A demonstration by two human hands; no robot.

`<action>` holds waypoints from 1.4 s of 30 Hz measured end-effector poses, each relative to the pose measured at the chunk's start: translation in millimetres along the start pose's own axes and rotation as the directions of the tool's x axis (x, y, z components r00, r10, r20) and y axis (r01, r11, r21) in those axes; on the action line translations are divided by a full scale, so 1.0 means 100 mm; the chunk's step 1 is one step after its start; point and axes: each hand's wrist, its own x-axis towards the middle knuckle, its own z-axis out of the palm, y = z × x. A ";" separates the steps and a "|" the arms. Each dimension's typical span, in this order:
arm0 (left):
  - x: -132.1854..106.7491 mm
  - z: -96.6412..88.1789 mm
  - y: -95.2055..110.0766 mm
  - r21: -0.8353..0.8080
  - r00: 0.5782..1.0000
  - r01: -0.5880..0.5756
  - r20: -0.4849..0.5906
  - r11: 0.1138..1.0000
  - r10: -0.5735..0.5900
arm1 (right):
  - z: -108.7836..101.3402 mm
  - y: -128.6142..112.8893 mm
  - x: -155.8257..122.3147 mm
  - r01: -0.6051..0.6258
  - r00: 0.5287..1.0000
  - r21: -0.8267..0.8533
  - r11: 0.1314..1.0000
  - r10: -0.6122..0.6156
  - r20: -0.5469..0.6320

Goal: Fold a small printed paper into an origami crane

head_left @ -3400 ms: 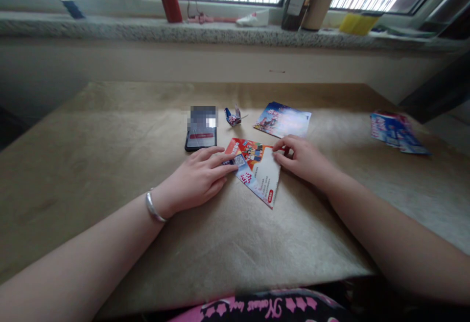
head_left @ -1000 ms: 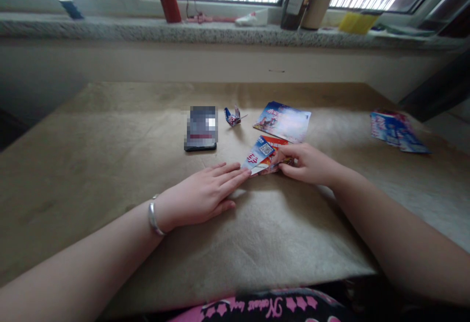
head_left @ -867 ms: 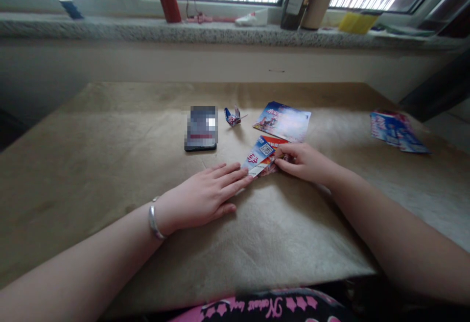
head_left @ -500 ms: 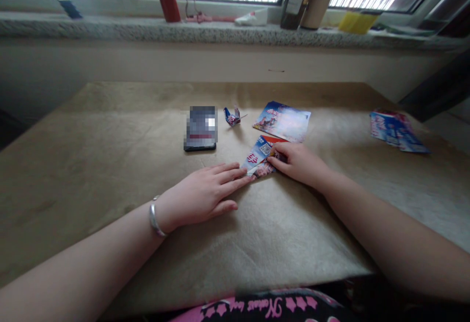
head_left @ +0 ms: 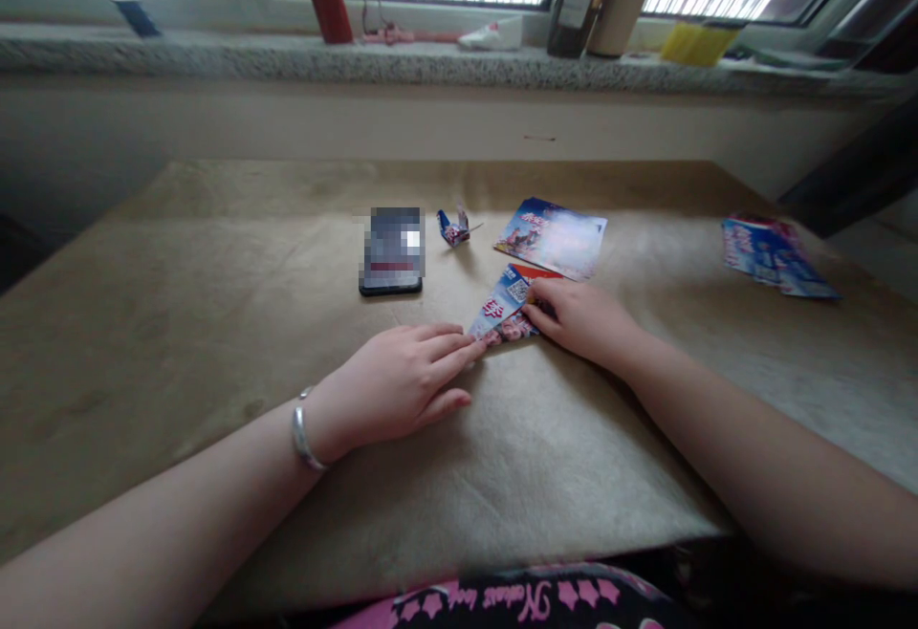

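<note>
A folded sheet of printed paper [head_left: 500, 310], blue and pink with a red corner and a QR code, lies on the table between my hands. My left hand [head_left: 408, 376] rests palm down with fingers stretched out, fingertips on the paper's pointed left end. At the right side of the sheet, my right hand [head_left: 584, 318] has its fingers curled, thumb and forefinger pinching the paper's edge. The fingers cover part of that side. Just beyond stands a small folded paper crane [head_left: 454, 228], with a square printed sheet or stack [head_left: 552, 239] to its right.
A phone [head_left: 391, 289] with a blurred screen lies left of the crane. Several printed leaflets [head_left: 778, 258] overlap at the table's right side. Behind the table [head_left: 215, 323], a stone windowsill [head_left: 430, 65] carries a red container [head_left: 331, 12], a dark box and a yellow item.
My left hand has slid slightly left along the paper's tip. The folded layers there now lie closer together, and the pale gap between them has closed. My right hand has barely moved.
</note>
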 end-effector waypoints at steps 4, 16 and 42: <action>-0.01 0.00 0.00 -0.009 1.000 0.024 -0.005 1.000 -0.024 | 0.00 0.00 0.00 -0.005 1.000 -0.011 1.000 0.005 -0.012; -0.01 0.02 -0.01 -0.046 0.999 0.035 0.025 0.998 -0.033 | 0.02 0.02 0.00 -0.023 0.996 0.082 0.996 0.030 -0.088; -0.04 -0.01 0.00 -0.044 0.997 -0.003 0.076 0.999 0.006 | -0.02 -0.40 -0.11 0.362 0.924 0.036 0.932 -0.353 -0.144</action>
